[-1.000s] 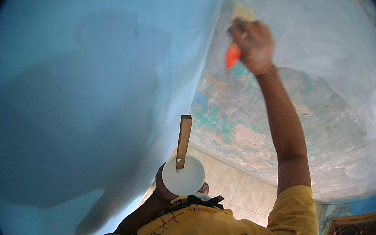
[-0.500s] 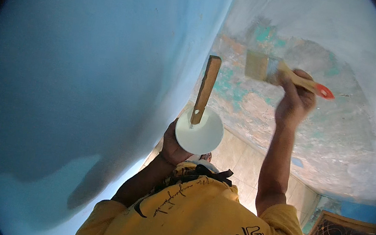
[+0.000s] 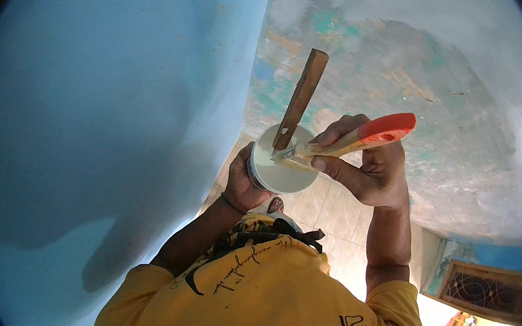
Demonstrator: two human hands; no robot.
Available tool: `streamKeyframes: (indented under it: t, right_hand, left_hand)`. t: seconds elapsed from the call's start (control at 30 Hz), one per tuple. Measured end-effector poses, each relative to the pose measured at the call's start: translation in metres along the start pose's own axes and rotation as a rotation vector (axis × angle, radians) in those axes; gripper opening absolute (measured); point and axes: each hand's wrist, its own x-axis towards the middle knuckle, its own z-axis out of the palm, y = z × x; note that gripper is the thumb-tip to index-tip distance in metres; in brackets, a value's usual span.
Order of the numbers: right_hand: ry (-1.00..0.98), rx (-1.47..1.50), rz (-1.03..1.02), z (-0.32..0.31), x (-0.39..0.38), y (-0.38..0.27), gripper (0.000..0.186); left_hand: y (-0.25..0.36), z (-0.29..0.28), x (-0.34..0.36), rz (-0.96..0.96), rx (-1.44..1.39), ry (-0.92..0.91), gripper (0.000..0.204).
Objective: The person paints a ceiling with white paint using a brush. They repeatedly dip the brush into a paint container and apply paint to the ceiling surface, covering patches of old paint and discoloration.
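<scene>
My left hand (image 3: 245, 180) is wrapped round the side of a white tub (image 3: 262, 171) holding pale, whitish paint (image 3: 291, 179). A flat wooden stick (image 3: 303, 97) with a small hole stands tilted in the tub, its lower end at the paint. Between the thumb and fingers of my right hand (image 3: 373, 169) is a paintbrush (image 3: 357, 140) with a pale wooden handle and a red end. Its head points down into the tub beside the stick; the bristle tips are hidden or blend with the paint.
A blue wall (image 3: 101, 93) rises on the left with shadows on it. Ahead and right stands a patchy grey wall (image 3: 399, 76) with green and tan spots. Below lie tan floor tiles (image 3: 338, 217). A framed vent grille (image 3: 484, 291) sits at the lower right.
My right hand has brought the paintbrush from in front of the patchy wall down and left into the tub. The tub has shifted slightly up and right in view.
</scene>
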Motion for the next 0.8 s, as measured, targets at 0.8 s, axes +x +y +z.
streamKeyframes:
  t: [0.8]
  right_hand:
    - [-0.070, -0.038, 0.023, -0.005, -0.010, -0.005, 0.029]
  left_hand:
    - [-0.019, 0.015, 0.004, -0.035, -0.079, -0.085, 0.065]
